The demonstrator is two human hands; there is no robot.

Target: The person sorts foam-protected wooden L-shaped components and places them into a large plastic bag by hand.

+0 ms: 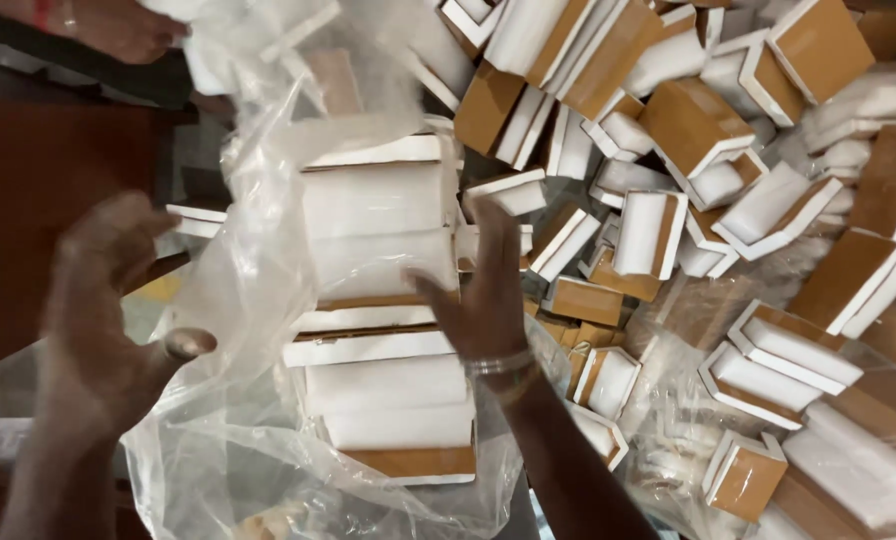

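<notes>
Your left hand (108,300) was spread open, empty, by the clear plastic bag (238,300), right hand (483,290) flat on its stacked white-and-brown boxes (383,300); best steady the stack squarely.

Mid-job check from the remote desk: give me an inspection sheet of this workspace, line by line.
Surface: dark reddish-brown top at left; elsewhere covered.
Job's things: a stack of white and brown small boxes inside a clear plastic bag.
Clutter: a loose pile of similar boxes at right, lying at all angles, some on plastic sheeting.
Grippers: left hand open beside the bag, blurred; right hand open against the stack, bangle on the wrist.
Cables: nothing seen.
Surroundings: another person's hand at top left.
</notes>
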